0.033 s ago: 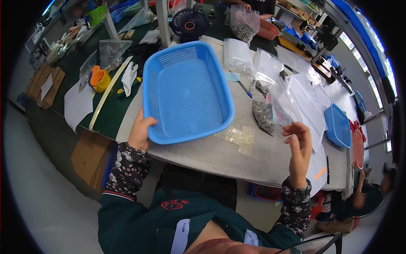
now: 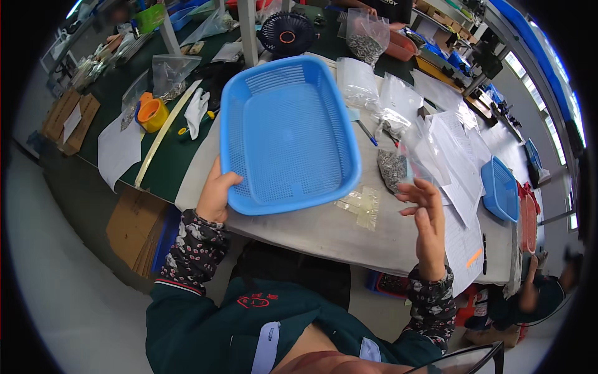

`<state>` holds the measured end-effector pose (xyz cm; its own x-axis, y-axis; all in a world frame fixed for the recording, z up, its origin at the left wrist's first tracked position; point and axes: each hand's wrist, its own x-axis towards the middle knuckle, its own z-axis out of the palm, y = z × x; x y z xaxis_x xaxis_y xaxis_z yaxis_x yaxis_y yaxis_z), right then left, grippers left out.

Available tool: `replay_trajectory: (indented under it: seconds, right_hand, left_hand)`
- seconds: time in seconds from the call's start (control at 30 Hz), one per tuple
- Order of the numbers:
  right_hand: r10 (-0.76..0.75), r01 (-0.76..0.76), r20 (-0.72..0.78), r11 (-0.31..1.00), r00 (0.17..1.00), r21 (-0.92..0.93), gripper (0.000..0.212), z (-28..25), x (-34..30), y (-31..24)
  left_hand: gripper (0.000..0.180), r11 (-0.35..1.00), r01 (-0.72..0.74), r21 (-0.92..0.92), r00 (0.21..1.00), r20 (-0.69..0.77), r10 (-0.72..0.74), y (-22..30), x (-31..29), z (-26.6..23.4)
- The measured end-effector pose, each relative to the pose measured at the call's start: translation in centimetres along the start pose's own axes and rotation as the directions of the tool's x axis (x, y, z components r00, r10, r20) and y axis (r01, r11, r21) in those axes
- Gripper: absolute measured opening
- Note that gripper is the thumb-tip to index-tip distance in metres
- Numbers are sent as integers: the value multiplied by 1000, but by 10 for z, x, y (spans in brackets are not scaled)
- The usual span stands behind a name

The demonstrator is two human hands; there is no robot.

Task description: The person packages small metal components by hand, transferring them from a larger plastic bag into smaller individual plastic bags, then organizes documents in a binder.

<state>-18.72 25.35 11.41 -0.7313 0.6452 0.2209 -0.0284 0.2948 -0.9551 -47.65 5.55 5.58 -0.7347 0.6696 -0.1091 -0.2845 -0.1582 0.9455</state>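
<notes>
My left hand [image 2: 218,193] grips the near left corner of a blue plastic basket [image 2: 289,140], its thumb hooked over the rim. The basket has mesh walls and floor, tilts toward me, and nothing shows inside it. My right hand [image 2: 427,215] is raised over the table, fingers loosely curled and apart, with nothing in it. Just beyond its fingertips lies a clear plastic bag of small grey metal parts [image 2: 392,169]. Strips of clear tape [image 2: 366,209] stick to the grey tabletop between the basket and that hand.
Stacked clear bags [image 2: 357,82], a blue pen [image 2: 367,133] and paper sheets [image 2: 458,168] cover the table's far and right side. A smaller blue basket [image 2: 500,190] stands at right. A black fan [image 2: 286,34] sits behind the held basket; a yellow tape roll [image 2: 151,116] lies left.
The basket and my left hand have shifted slightly to the right. My right hand has moved a little left, closer to the basket. The whole view has also shifted slightly.
</notes>
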Motion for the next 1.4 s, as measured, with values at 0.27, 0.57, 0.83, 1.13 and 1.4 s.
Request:
replay_trajectory:
  seconds: [0.27,0.57,0.83,1.13,1.4]
  right_hand:
    - [340,-321,51,812,939,488,59,72,11,19]
    - [91,292,-579,794,810,533,50,-55,-28,-48]
    - [10,543,-939,814,343,207,39,-201,-160,25]
    - [323,369,-921,901,-220,228,46,-342,-220,120]
    - [339,162,-941,928,14,337,68,-373,-211,127]
  left_hand:
    - [57,974,-222,32,880,437,187,26,-19,-3]
    - [45,759,-414,502,902,339,268,0,-1,-13]
    - [36,608,-570,552,821,375,430,-114,-26,23]
    - [31,525,-475,707,870,288,400,-128,-25,42]
    - [27,319,-482,816,841,329,429,-126,-23,46]
